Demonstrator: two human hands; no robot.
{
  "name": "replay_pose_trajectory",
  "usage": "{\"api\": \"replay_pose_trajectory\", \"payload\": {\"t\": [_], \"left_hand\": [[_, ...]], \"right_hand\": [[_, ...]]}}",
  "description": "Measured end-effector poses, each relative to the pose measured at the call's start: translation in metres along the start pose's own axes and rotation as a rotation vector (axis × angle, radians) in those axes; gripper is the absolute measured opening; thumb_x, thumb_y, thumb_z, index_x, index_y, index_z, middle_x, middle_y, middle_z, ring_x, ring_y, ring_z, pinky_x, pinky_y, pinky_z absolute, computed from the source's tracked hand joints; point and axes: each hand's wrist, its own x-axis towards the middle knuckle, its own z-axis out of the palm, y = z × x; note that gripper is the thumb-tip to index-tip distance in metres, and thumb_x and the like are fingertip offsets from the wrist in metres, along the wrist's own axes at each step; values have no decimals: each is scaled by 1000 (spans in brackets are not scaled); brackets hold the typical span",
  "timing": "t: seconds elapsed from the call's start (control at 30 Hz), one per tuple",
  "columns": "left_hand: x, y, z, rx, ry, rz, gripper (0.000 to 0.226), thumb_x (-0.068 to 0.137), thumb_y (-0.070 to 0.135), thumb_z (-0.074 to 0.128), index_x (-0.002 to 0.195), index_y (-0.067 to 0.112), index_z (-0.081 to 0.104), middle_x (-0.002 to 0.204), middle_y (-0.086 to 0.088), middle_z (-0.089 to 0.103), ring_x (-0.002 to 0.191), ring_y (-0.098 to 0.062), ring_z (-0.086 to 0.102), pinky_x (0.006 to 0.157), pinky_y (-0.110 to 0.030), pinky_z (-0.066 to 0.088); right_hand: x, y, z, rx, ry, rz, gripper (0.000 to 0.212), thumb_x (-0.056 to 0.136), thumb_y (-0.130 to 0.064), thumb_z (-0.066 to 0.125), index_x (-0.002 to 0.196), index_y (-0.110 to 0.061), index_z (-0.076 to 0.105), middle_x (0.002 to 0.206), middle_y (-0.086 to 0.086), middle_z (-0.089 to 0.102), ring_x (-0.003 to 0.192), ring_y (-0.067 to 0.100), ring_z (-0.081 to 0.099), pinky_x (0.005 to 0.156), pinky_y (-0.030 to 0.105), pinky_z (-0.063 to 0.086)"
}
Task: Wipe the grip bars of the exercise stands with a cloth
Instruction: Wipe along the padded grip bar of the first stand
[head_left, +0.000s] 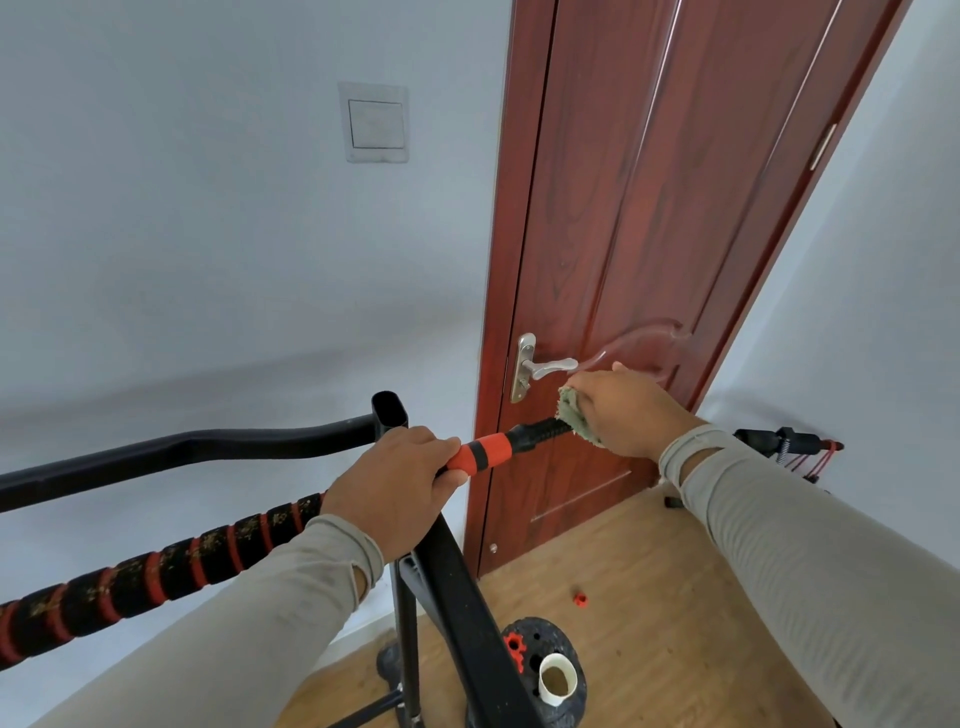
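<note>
One bar (537, 432) is under the cloth (576, 418) right now, at the centre of the frame: the right hand (631, 410) has its grip clamped on the green cloth, wrapped over the bar's black ribbed end just past the orange collar (485, 451). The left hand (395, 480) has its grip closed round the same bar, at lower centre, steadying it beside that collar. As I judge it, the wiping is partway at most; the tip is being rubbed, while the long wrapped length (156, 564) running to the lower left, black with red bands, shows yellowish specks and looks not yet cleaned. A second plain black rail (182, 447) crosses the left of the frame above it, and whether it has been wiped I cannot tell. Close behind the right hand, at centre right, stand the red door (649, 208) and its silver handle (545, 366), near enough that a long stroke off the tip could knock them. The stand's post (467, 597) drops through the lower centre. On the floor (675, 597) at the bottom lie a dark weight plate (561, 644) with a white cup (557, 678) on it, a red nut (579, 598), and more gear (789, 441) at the right edge.
</note>
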Motion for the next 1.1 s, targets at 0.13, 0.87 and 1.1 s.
{"api": "replay_pose_trajectory", "payload": {"t": [0.13,0.87,1.1], "left_hand": [[2,0,1,0,-6,-3,47,104,49,40,145,28,48,119,9,60,110,-12,50,101,-26,42],[0,2,0,-3,-17,9,45,104,47,42,144,27,49,120,7,60,112,-15,50,103,-28,40],[0,2,3,-1,-7,3,46,103,48,44,143,28,50,118,8,60,110,-13,50,103,-28,41]], "right_hand": [[-7,-48,11,74,90,-137,20,102,-20,50,86,-31,54,74,-10,62,70,11,57,99,48,52],[-40,-47,-9,234,-71,-210,32,107,-37,34,85,-32,57,80,-12,63,75,7,62,74,33,54],[-16,0,-30,-37,-169,43,23,101,-21,53,79,-25,61,80,-7,65,72,16,63,70,36,56]]}}
